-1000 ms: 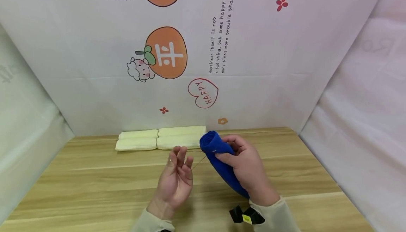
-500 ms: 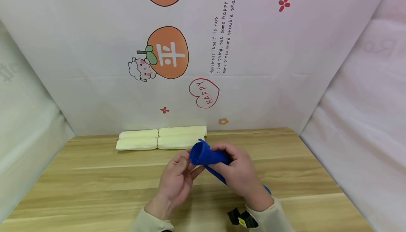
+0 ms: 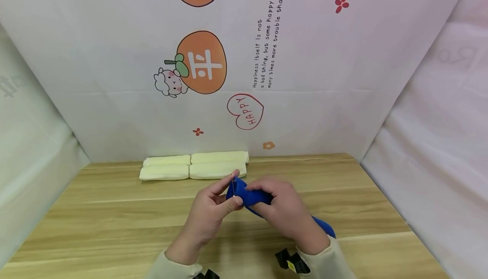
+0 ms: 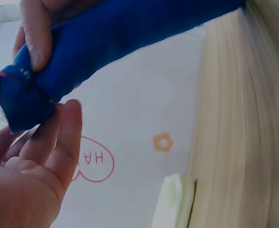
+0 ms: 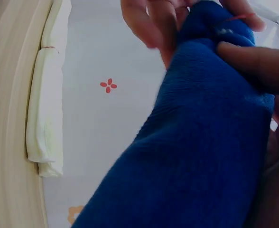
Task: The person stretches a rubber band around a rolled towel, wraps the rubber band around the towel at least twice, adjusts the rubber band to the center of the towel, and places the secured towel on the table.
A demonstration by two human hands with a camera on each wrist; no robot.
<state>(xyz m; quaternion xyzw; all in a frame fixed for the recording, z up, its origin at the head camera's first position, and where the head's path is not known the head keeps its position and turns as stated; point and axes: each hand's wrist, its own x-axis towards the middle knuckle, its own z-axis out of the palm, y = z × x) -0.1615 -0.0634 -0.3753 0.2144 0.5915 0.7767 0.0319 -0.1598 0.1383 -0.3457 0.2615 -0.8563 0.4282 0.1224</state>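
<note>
A rolled blue towel (image 3: 243, 193) is held above the table, its free length trailing down to the right under the right forearm. My right hand (image 3: 286, 209) grips the roll near its end, thumb pressing on the cloth in the right wrist view. At the roll's left end my left hand (image 3: 206, 213) holds a thin reddish rubber band (image 3: 234, 188) stretched between thumb and fingers. That band crosses the end of the blue towel (image 4: 97, 47) in the left wrist view. How far it passes round the far side is hidden.
Pale yellow rolled towels (image 3: 217, 171) lie side by side along the back of the wooden table (image 3: 114, 219), with a thin band round their middle. A white printed backdrop (image 3: 305, 79) rises behind them, and white sheets hang on both sides.
The left hand has moved from beside the towel to its end, its thumb and fingers now spreading the band across it. The right hand has lowered and turned the roll leftward.
</note>
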